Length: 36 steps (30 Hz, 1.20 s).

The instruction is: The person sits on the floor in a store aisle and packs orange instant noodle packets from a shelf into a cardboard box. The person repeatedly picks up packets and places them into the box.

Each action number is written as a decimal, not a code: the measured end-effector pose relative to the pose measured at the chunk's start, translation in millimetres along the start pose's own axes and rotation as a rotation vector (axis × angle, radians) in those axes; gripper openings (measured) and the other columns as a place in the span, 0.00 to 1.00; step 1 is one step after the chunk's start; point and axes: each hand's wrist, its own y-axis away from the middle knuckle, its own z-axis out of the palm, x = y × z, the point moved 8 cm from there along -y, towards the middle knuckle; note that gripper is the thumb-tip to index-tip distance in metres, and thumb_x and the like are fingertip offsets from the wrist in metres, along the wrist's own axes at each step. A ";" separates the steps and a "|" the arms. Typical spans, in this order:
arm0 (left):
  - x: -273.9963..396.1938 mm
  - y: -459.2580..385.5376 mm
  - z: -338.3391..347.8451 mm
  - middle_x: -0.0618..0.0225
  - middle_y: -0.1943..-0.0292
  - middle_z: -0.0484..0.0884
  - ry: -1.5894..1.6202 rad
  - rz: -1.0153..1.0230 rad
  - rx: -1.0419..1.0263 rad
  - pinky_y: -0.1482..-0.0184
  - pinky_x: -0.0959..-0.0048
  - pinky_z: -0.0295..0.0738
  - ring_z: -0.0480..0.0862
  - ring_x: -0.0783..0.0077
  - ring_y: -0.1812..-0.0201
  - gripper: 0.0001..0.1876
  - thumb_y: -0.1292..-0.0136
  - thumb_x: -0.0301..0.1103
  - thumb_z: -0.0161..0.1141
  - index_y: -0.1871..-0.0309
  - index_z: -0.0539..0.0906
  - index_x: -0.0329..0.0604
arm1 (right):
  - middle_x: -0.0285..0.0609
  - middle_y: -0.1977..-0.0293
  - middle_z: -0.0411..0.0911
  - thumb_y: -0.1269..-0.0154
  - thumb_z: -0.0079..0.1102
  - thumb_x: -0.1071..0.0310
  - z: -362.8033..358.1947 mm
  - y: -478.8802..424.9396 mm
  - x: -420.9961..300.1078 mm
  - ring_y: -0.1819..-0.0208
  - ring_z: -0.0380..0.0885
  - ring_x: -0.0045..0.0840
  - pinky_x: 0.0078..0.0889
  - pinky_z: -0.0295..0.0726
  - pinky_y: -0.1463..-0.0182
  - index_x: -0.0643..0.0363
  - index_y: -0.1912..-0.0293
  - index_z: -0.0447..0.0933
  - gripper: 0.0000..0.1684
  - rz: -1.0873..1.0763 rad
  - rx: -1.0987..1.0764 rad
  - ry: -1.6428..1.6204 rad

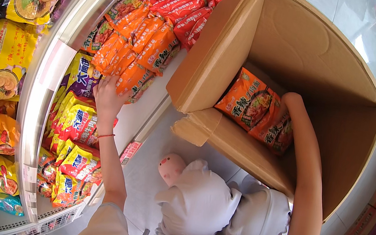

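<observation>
My left hand [111, 95] reaches over the shelf and touches the lower end of a stack of orange instant noodle packets [136, 49]. Its fingers are bent against the nearest packet, and a thin red cord circles the wrist. My right hand [286, 104] is inside a large open cardboard box [320, 39], bent down at the wrist beside orange noodle packets. One packet [247, 99] lies face up there; another [275, 132] leans beside it, under my right hand. The right fingers are mostly hidden, so their grip does not show.
Red noodle packets [177, 2] fill the shelf beyond the orange ones. Yellow-and-red packets [78, 125] stand nearer me. A metal shelf edge [41, 93] separates yellow bags [11, 58] at left. My knees [199, 205] are below the box. Coloured cartons [360, 225] line the right side.
</observation>
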 end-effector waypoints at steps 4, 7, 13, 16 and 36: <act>-2.8 -4.2 -8.9 0.56 0.60 0.80 0.092 -0.059 -0.076 0.52 0.62 0.68 0.78 0.56 0.56 0.23 0.56 0.38 0.71 0.58 0.79 0.35 | 0.48 0.56 0.79 0.63 0.76 0.47 -18.6 8.2 14.0 0.59 0.81 0.33 0.35 0.81 0.58 0.59 0.55 0.80 0.36 0.053 0.016 0.060; -21.0 20.0 -38.1 0.59 0.65 0.80 0.210 -0.113 -0.043 0.62 0.68 0.74 0.81 0.63 0.64 0.18 0.51 0.32 0.69 0.59 0.77 0.33 | 0.47 0.56 0.79 0.63 0.76 0.47 -37.2 1.5 -17.8 0.59 0.81 0.33 0.35 0.81 0.57 0.59 0.56 0.80 0.36 0.012 -0.015 0.156; -29.0 64.2 -101.7 0.66 0.65 0.80 0.890 -0.470 -0.111 0.64 0.80 0.73 0.78 0.81 0.66 0.13 0.46 0.24 0.64 0.59 0.75 0.34 | 0.45 0.60 0.81 0.52 0.71 0.55 -87.2 79.0 -30.3 0.60 0.81 0.27 0.28 0.81 0.56 0.61 0.55 0.79 0.27 -0.409 -0.461 -0.399; -30.3 71.5 -126.4 0.63 0.59 0.80 1.342 -0.364 0.045 0.55 0.81 0.71 0.77 0.80 0.59 0.20 0.46 0.24 0.62 0.49 0.73 0.27 | 0.46 0.62 0.82 0.44 0.66 0.61 -144.1 178.3 -47.2 0.60 0.82 0.25 0.25 0.80 0.56 0.65 0.57 0.79 0.19 -0.945 -0.381 -0.575; 175.6 2.1 -155.9 0.50 0.46 0.75 0.975 0.261 0.048 0.42 0.66 0.67 0.76 0.59 0.45 0.18 0.47 0.20 0.57 0.51 0.78 0.32 | 0.42 0.68 0.82 0.51 0.70 0.61 -187.2 317.9 39.5 0.68 0.81 0.21 0.21 0.78 0.64 0.67 0.60 0.77 0.23 -1.002 0.431 -0.630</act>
